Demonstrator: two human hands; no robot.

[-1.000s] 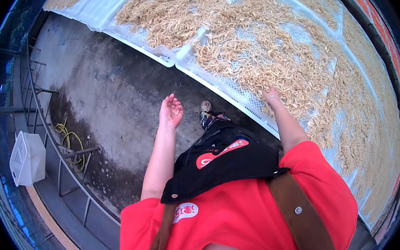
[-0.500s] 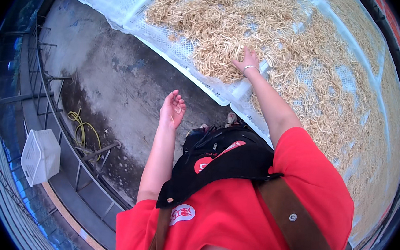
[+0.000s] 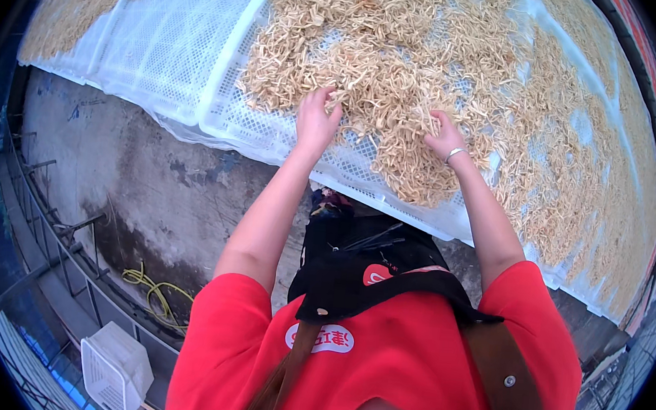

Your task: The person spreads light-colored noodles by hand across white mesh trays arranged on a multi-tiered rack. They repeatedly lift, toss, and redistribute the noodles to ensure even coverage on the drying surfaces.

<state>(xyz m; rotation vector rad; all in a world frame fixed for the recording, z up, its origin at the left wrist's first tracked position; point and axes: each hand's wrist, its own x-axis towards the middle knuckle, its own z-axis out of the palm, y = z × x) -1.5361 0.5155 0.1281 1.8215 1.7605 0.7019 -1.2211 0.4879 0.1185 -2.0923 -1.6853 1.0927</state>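
Note:
Pale yellow-tan dried strips [image 3: 387, 94], like shredded root or vegetable, lie heaped on white perforated trays [image 3: 222, 81]. My left hand [image 3: 319, 123] is at the near left edge of the heap. Its thumb and fingers are apart, with the fingertips against the strips. To the right, my right hand [image 3: 446, 139], with a bracelet at the wrist, reaches into the near part of the pile. Thumb and forefinger stand apart there, strips lying between and beyond them. Some fingertips are hidden among the strips.
More trays spread with strips run off to the right and far left. Left of me lie a concrete floor [image 3: 162, 161], a coiled yellow hose [image 3: 155, 292], a metal railing [image 3: 68, 277] and a white plastic basket [image 3: 118, 370]. A black apron [image 3: 370, 262] hangs at my waist.
My left hand has come up from over the floor to the heap. My right hand has shifted right and nearer within the strips. The view has turned, showing more trays at left.

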